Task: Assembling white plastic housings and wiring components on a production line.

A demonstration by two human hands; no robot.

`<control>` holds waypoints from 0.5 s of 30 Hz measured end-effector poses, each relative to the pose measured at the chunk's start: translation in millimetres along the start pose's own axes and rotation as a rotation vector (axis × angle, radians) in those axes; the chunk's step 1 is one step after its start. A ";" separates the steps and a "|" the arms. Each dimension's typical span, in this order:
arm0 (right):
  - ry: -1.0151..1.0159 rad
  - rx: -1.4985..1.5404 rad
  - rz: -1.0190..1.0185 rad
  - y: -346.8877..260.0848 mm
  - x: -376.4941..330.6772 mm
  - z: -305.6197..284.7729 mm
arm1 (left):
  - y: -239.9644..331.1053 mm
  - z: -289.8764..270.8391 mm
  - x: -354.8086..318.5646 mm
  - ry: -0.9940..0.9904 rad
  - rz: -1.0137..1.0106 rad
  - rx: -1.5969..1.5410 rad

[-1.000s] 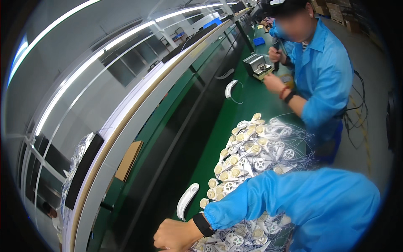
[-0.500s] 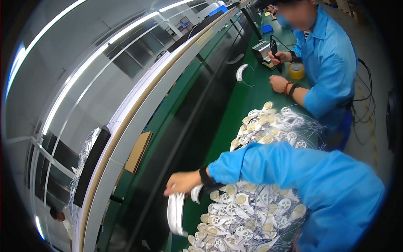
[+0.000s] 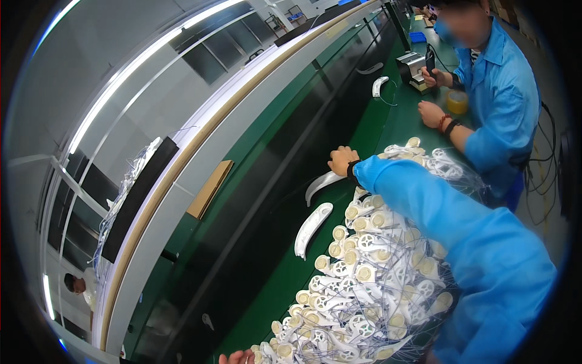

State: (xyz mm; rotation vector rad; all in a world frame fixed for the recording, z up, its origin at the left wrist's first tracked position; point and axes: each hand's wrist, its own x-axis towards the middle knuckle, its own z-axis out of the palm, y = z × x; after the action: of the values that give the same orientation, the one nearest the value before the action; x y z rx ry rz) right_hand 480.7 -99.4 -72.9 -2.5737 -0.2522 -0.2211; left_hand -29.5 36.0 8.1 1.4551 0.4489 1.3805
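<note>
— Where is the right hand (image 3: 341,160)?

— Stretched forward across the pile of white round parts (image 3: 364,285), at the edge of the dark conveyor belt (image 3: 254,200). Its fingers are curled down over the upper end of a curved white housing piece (image 3: 319,184), so it seems to be grasping that piece, though the back of the hand hides the fingertips.

— And the left hand (image 3: 233,358)?

— Only a few fingertips show at the bottom edge, just beside the near end of the pile. I cannot tell whether they are loose or closed on anything.

— What else lies close by?

— A second curved white housing piece (image 3: 311,229) lies flat on the green bench (image 3: 285,285), just below the first and apart from the hand. The person's own blue sleeve (image 3: 448,230) crosses over the pile and covers a good part of it. Thin wires run through the parts.

— Anyone nearby?

— A co-worker in a blue coat (image 3: 500,103) stands further along the bench, one hand (image 3: 438,77) on a dark tool at a small grey machine (image 3: 410,63), the other hand (image 3: 431,114) resting on the bench. Two more white curved pieces (image 3: 379,86) lie further up near that machine.
</note>
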 end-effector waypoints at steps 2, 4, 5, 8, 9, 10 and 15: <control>-0.159 0.038 -0.233 -9.4 -3.7 -4.0 | -0.2 1.6 -1.0 0.007 0.006 0.029; -0.314 0.094 -0.550 -12.9 -16.5 -8.3 | -5.0 -0.6 0.0 -0.037 0.005 0.059; -0.442 0.106 -0.727 -11.9 -16.9 1.1 | -8.0 -2.6 -0.1 -0.071 0.011 0.096; -0.531 -0.079 -0.970 -17.2 -22.6 47.9 | -13.8 -7.2 -4.1 -0.140 0.042 0.110; -0.595 -0.266 -0.914 -30.4 -34.0 46.6 | -11.1 -5.0 -5.0 -0.122 0.047 0.124; -0.693 -0.354 -0.851 -34.3 -40.1 39.9 | -4.9 -0.2 -5.5 -0.131 0.034 0.162; -0.620 -0.409 -0.823 -22.9 -34.6 46.3 | -4.9 -18.2 -0.2 -0.302 -0.016 0.308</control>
State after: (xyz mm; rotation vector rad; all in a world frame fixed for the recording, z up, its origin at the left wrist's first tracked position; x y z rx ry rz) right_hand 447.0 -60.3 -107.6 -2.7038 -1.6376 0.2782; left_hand -43.9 45.3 0.4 1.8726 0.4905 1.0858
